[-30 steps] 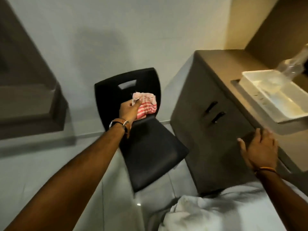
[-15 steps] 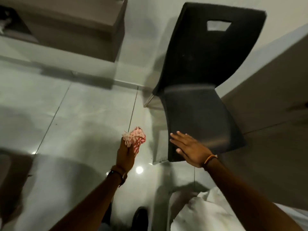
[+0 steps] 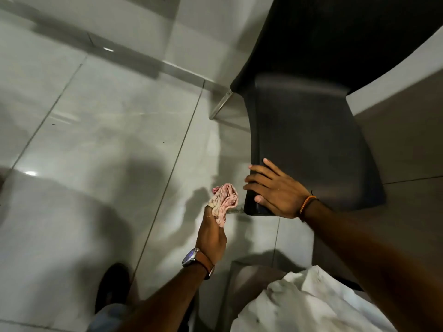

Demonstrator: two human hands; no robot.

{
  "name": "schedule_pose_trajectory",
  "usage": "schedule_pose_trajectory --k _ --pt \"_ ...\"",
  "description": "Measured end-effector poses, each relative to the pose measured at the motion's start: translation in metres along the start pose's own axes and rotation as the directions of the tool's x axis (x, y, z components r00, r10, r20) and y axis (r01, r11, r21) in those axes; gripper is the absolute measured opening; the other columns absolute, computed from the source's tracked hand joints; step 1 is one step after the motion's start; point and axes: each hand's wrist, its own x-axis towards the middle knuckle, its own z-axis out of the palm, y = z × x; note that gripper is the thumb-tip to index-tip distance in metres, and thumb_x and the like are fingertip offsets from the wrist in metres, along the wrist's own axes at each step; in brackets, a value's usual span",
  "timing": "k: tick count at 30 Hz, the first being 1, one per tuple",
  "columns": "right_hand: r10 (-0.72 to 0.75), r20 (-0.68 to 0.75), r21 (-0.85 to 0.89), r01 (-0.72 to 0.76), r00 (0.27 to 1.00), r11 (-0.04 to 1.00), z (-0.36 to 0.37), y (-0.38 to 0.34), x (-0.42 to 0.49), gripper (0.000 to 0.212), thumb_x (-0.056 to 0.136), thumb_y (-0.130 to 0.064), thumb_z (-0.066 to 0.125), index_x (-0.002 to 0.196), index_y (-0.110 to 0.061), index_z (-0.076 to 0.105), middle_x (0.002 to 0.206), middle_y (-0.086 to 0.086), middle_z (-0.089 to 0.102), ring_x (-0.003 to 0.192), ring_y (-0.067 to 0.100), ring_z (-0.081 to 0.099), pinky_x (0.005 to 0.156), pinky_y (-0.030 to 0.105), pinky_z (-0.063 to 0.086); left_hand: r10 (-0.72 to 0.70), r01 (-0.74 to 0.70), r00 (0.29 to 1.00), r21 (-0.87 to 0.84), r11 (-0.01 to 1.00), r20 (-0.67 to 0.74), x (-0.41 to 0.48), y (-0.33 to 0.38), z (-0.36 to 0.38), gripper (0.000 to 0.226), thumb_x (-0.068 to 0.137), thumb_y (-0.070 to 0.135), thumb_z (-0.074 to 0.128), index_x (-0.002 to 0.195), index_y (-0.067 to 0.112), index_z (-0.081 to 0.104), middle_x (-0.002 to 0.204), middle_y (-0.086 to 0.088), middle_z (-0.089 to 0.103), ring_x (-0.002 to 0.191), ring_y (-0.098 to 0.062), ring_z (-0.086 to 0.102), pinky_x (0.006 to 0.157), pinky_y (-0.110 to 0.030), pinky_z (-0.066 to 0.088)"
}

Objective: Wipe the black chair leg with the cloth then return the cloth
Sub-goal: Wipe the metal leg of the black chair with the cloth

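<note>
Down at the front left corner of the black chair, the person's right hand lies spread flat, fingers wide, thumb hooked over the seat's edge. Just beside that corner, the left hand pinches a bunched pink-and-white cloth low over the glossy tiled floor. One chair leg shows near the back, pale in the glare, well apart from the cloth. A watch sits on the left wrist.

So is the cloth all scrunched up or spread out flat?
Scrunched up. The cloth sits bunched in the left hand, its folds sticking out above the fingers.
</note>
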Motion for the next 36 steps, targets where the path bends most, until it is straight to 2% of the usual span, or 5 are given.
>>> schedule_pose_trajectory --k 11,22,29,33,36 --pt "0.014 -0.163 0.062 -0.004 0.986 0.998 0.020 0.002 0.003 0.056 0.110 -0.042 0.024 0.133 -0.014 0.067 0.133 0.007 0.064 0.147 0.033 0.041 0.130 0.052 0.007 0.070 -0.073 0.995 0.037 0.997 0.067 -0.005 -0.045 0.078 0.086 0.097 0.022 0.044 0.153 0.054 -0.014 0.163 0.006 0.015 0.149 0.009 0.014 0.121 -0.012 0.016" --pt "0.006 -0.214 0.084 0.012 0.977 0.996 0.027 0.005 0.002 0.059 0.110 -0.041 0.022 0.131 -0.014 0.070 0.129 0.006 0.066 0.144 0.034 0.045 0.129 0.056 0.013 0.311 -0.396 0.906 0.317 0.862 0.287 0.058 -0.148 0.078 0.063 0.102 0.020 0.029 0.162 0.012 0.014 0.172 -0.001 0.007 0.158 -0.019 0.013 0.127 -0.046 0.020" --pt "0.011 -0.222 0.093 0.010 0.975 0.996 0.024 0.003 0.004 0.062 0.111 -0.042 0.020 0.129 -0.013 0.071 0.126 0.007 0.069 0.142 0.034 0.048 0.128 0.056 0.015 0.033 -0.065 0.977 0.147 0.987 0.211 0.058 -0.150 0.068 0.062 0.097 0.012 0.048 0.156 0.011 0.030 0.155 -0.013 0.048 0.138 -0.033 0.052 0.114 -0.003 0.023" --pt "0.027 -0.204 0.096 -0.007 0.979 0.995 0.020 0.002 0.003 0.062 0.111 -0.042 0.020 0.129 -0.013 0.072 0.126 0.007 0.069 0.142 0.034 0.048 0.127 0.059 0.017 0.314 -0.330 0.921 0.032 0.943 0.229 0.059 -0.096 0.064 0.062 0.103 0.019 0.041 0.160 0.028 0.019 0.166 0.020 0.022 0.152 -0.011 0.031 0.124 -0.020 0.021" --pt "0.039 -0.178 0.097 -0.021 0.983 0.995 0.018 0.002 0.002 0.062 0.111 -0.043 0.019 0.130 -0.014 0.071 0.127 0.006 0.069 0.143 0.034 0.047 0.128 0.058 0.016 0.363 -0.355 0.913 -0.075 0.932 0.185 0.046 -0.077 0.073 0.057 0.106 0.024 0.038 0.160 0.018 0.023 0.166 0.005 0.028 0.153 -0.010 0.029 0.126 -0.030 0.023"
